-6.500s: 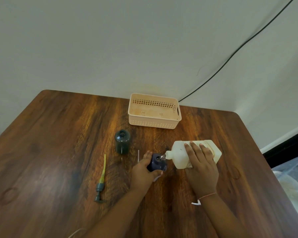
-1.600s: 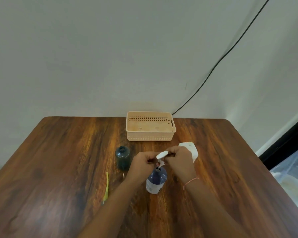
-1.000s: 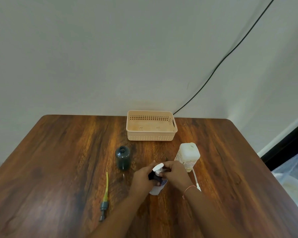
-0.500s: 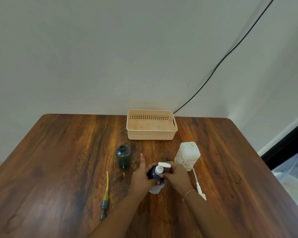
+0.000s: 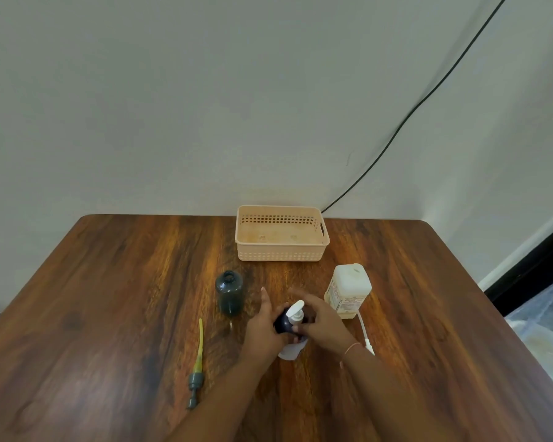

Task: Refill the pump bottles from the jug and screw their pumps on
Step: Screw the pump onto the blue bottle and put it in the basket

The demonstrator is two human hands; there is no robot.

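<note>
A dark blue pump bottle (image 5: 283, 320) with a white label stands at the table's middle, a white pump (image 5: 295, 311) seated in its neck. My left hand (image 5: 263, 331) holds the bottle's side with the forefinger stretched out. My right hand (image 5: 321, 325) grips the pump's collar from the right. A dark green bottle (image 5: 229, 292) without a pump stands to the left. Its grey pump with a yellow tube (image 5: 197, 362) lies flat on the table nearer me. The white jug (image 5: 348, 290) stands upright to the right, uncapped.
A peach plastic basket (image 5: 281, 253) sits at the table's far edge by the wall. A loose white pump with tube (image 5: 364, 333) lies beside the jug, behind my right wrist. A black cable runs down the wall. The wooden table (image 5: 109, 314) has its right edge close to a plastic bag.
The jug went from pouring to standing upright at the right. Both hands lowered the white pump into the blue bottle, and the pump head has turned from pointing right to pointing away.
</note>
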